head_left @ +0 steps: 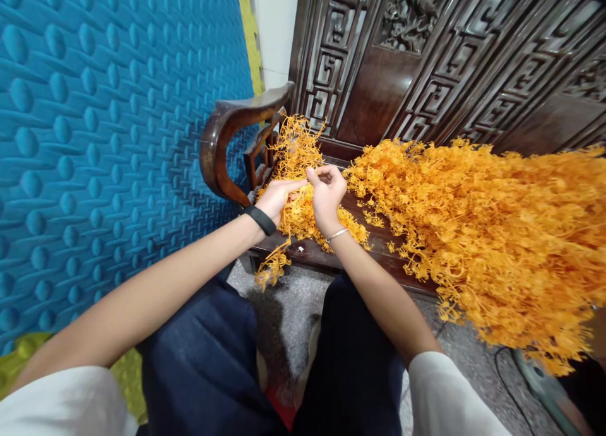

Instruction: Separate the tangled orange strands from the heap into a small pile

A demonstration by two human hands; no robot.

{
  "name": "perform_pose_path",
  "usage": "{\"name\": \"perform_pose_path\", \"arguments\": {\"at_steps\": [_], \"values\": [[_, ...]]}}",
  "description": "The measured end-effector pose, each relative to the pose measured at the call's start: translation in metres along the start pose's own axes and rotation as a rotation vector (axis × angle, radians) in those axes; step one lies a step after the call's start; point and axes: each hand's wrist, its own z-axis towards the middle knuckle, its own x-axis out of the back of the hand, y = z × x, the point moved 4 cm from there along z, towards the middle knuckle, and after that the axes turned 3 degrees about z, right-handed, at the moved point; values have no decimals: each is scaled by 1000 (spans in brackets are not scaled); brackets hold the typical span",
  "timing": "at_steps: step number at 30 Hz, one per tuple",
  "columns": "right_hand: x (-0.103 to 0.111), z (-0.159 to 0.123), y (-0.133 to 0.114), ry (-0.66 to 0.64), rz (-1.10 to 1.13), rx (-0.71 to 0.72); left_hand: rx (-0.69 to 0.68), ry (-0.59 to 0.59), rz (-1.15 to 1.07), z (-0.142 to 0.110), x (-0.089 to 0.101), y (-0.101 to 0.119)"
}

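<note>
My left hand (279,197), with a black band on its wrist, closes around an orange plastic sprig. One strand of that sprig (273,267) dangles below the hand, past the bench's front edge. Close beside it, my right hand (328,188) has thumb and fingers pinched together near the left fingertips; whatever is in the pinch is too small to make out. A silver bangle circles the right wrist. Beneath and behind both hands lies a small orange heap (297,147) of the same frizzy sprigs on the dark wooden bench (374,237).
A much larger orange pile (502,215) spreads over the bench to the right. The curved armrest (215,139) rises at the left, before a blue bumpy mat (118,120). Behind stands a carved wooden backrest (383,101). A black cable (504,379) lies at lower right.
</note>
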Motion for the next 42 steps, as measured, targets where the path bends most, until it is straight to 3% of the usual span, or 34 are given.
{"name": "perform_pose_path", "arguments": {"at_steps": [7,10,12,15,18,20,25,31,34,36,39,42], "values": [[-7,15,5,132,-1,-28,-11,29,-15,6,-8,4],[26,42,29,380,19,-267,40,94,109,-9,-7,-3],[53,57,46,429,61,-438,91,1,225,-22,-9,-9],[74,68,56,129,41,-392,45,-135,372,-33,-6,-11],[71,59,62,-228,-78,-321,20,-157,488,-29,13,-12],[62,52,66,-376,-134,-276,58,-123,534,-24,30,-13],[45,51,76,-490,-127,-234,-15,-22,548,-22,58,-3],[45,50,74,-391,-373,-74,-101,-23,557,-25,62,3],[43,43,62,-402,-304,-50,-126,-42,532,-25,62,4],[34,31,48,-579,-185,-102,-136,-49,499,-26,60,6],[17,3,17,-943,-121,-153,-157,-46,471,-28,56,11],[7,-16,-14,-1076,-139,-126,-174,-10,441,-30,52,14]]}}
